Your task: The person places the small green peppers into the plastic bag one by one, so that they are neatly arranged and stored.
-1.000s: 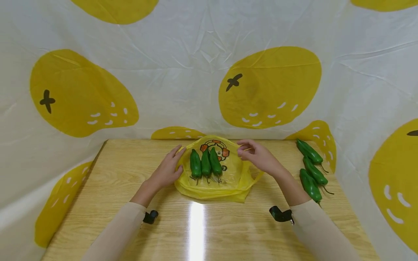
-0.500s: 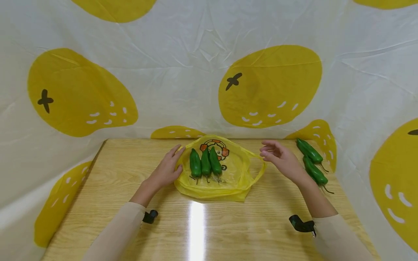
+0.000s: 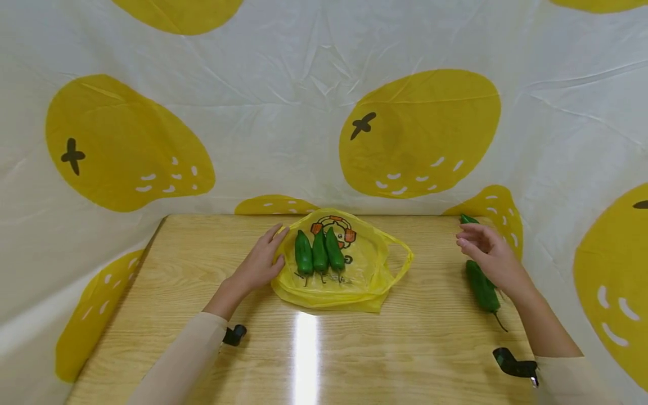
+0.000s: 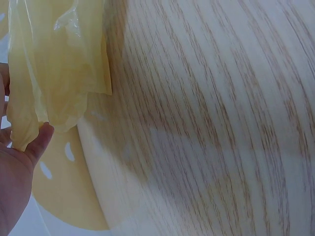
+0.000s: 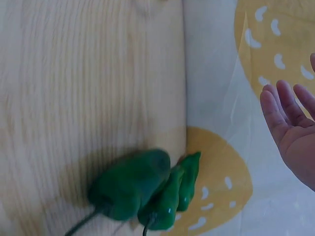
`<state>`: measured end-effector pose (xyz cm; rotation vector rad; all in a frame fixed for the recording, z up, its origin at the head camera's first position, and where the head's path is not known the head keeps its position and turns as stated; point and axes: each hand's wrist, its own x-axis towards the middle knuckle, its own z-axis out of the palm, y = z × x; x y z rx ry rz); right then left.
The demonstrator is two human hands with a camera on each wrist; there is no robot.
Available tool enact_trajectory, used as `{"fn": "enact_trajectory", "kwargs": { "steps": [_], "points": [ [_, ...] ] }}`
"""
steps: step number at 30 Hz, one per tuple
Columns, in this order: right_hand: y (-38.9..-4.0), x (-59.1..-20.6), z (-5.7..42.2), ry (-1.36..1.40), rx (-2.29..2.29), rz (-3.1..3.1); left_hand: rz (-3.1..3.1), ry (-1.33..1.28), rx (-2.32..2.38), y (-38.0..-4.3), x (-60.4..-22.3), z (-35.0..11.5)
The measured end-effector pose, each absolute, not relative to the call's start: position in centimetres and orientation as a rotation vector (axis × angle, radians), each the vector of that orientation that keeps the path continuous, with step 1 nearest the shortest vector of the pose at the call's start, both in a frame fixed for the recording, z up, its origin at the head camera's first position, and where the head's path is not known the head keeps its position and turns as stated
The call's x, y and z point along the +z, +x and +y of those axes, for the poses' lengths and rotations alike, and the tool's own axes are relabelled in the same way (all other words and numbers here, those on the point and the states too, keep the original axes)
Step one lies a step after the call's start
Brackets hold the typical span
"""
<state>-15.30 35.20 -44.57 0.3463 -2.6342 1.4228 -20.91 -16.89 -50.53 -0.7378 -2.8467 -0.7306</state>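
A yellow plastic bag point(image 3: 361, 281) with a printed cartoon lies with its mouth spread at the table's middle. Three green peppers lie side by side within its mouth, the middle pepper point(image 3: 319, 253) among them. My left hand point(image 3: 259, 260) grips the bag's left edge, its thumb point(image 4: 42, 141) over the film in the left wrist view. On the right, my right hand point(image 3: 487, 254) hangs over more green peppers with fingers loosely bent and nothing held. It partly hides them in the head view; the right wrist view shows a near pepper point(image 5: 129, 186) and two beyond it.
The wooden table point(image 3: 202, 253) ends at a pale curtain point(image 3: 283, 135) printed with large yellow fruit, which hangs behind and at both sides. The bag's handle loop point(image 3: 408, 262) sticks out to the right.
My right hand has moved from the bag's right side across to the peppers at the table's right; the bag's handle has come away from it. My left hand has stayed at the bag.
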Motion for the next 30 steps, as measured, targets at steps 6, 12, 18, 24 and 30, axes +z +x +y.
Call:
{"fn": "enact_trajectory", "kwargs": {
  "steps": [6,12,18,24,30],
  "points": [
    [-14.6,-45.7,37.4,0.255,1.176,-2.778,-2.835,-0.763,-0.746,-20.9,-50.6,-16.9],
    [-13.8,-47.2,38.7,0.213,1.097,-2.899,-2.856,-0.749,-0.749,-20.9,-50.5,-16.9],
    [-13.1,-48.8,39.5,0.167,1.01,-2.964,-2.869,-0.735,-0.765,-20.7,-50.4,-16.9],
    [-12.7,-49.9,39.6,0.136,0.997,-2.973,-2.867,-0.719,-0.768,-20.6,-50.4,-16.9],
    [-12.6,-50.9,39.4,0.126,0.955,-2.968,-2.864,-0.729,-0.76,-20.8,-50.4,-16.9]
  ]
}}
